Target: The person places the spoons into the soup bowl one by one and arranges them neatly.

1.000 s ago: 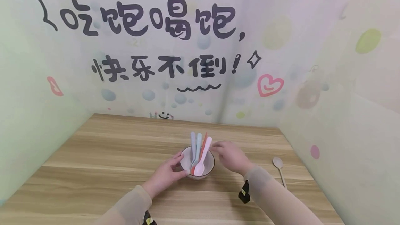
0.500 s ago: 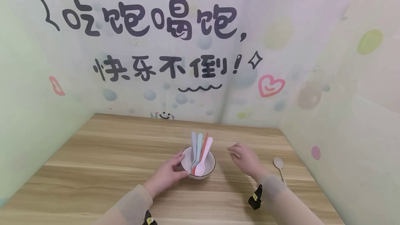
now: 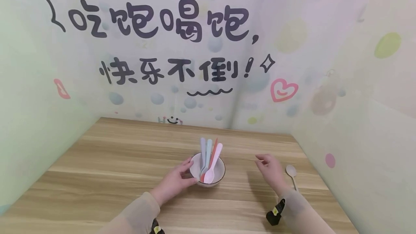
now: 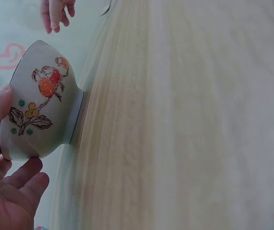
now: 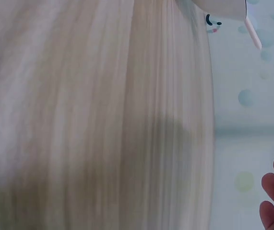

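A white bowl (image 3: 196, 169) with a dark rim and painted fruit on its side stands on the wooden table. My left hand (image 3: 172, 183) holds it by its left side, thumb and fingers against the wall. In the bowl lean a pink spoon (image 3: 209, 176), a red utensil (image 3: 214, 151), a light blue utensil (image 3: 208, 149) and a purple one (image 3: 203, 147); the lower ends partly overlap. Well right of the bowl, my right hand (image 3: 271, 170) hovers over the table, fingers loosely bent around nothing. Beside it lies a beige spoon (image 3: 291, 170), its handle partly behind the forearm.
The wooden table (image 3: 113, 169) meets a printed back wall (image 3: 175, 100) and side walls at left and right. Small black wrist cameras sit on both wrists; the right one (image 3: 274, 217) hangs below the sleeve.
My right hand has moved away from the bowl's right rim, out to the right toward the beige spoon. My left hand has stayed on the bowl, and the utensils keep their places in it.
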Demonstrator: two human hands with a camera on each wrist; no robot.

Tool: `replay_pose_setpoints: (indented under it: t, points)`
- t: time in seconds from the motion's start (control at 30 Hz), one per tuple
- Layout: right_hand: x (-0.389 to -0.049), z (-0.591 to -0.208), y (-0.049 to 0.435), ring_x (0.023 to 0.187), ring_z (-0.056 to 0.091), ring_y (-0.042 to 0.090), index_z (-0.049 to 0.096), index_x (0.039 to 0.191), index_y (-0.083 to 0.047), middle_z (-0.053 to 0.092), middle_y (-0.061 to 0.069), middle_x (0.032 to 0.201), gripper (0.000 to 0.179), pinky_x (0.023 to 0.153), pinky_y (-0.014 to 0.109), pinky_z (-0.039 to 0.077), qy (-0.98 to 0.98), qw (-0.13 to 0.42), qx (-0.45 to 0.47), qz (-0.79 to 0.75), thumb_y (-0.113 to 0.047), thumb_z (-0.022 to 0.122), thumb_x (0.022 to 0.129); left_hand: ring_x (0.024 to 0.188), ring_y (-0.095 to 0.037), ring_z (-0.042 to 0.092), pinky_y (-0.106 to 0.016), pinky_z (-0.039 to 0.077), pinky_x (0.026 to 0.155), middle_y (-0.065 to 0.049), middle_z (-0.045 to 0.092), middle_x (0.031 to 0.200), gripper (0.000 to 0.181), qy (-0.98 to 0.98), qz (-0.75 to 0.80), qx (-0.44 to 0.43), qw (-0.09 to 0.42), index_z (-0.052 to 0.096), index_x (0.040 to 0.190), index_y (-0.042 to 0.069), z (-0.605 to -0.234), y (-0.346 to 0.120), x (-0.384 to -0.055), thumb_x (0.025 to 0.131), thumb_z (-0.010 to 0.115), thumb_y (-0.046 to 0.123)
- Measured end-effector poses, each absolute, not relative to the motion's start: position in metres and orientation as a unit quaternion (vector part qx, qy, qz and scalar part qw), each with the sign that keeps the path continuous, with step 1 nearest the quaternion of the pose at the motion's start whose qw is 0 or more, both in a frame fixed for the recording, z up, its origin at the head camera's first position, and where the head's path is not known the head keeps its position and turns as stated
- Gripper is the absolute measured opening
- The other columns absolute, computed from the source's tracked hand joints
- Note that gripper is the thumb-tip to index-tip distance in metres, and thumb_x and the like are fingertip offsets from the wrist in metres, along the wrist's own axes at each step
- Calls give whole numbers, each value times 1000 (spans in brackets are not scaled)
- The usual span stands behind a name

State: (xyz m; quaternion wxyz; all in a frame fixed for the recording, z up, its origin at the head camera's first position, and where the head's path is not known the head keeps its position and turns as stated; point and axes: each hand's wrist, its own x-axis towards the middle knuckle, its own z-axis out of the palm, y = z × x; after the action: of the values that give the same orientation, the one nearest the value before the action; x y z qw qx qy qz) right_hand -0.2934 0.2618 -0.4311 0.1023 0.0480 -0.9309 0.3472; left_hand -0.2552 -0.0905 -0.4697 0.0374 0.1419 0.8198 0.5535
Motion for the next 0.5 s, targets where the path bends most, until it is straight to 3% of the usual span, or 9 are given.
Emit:
replay_pose_setpoints:
  t: [0.5]
  points:
    - [-279, -438, 293, 99, 59, 27, 62, 123, 0, 64, 19, 117, 33, 73, 32, 51, -928, 108, -36, 355, -19, 56, 97, 127, -29, 48, -46, 38, 106, -9, 25, 157, 74, 814, 559, 150, 37, 41, 144, 1, -469, -91, -254, 84, 75, 28]
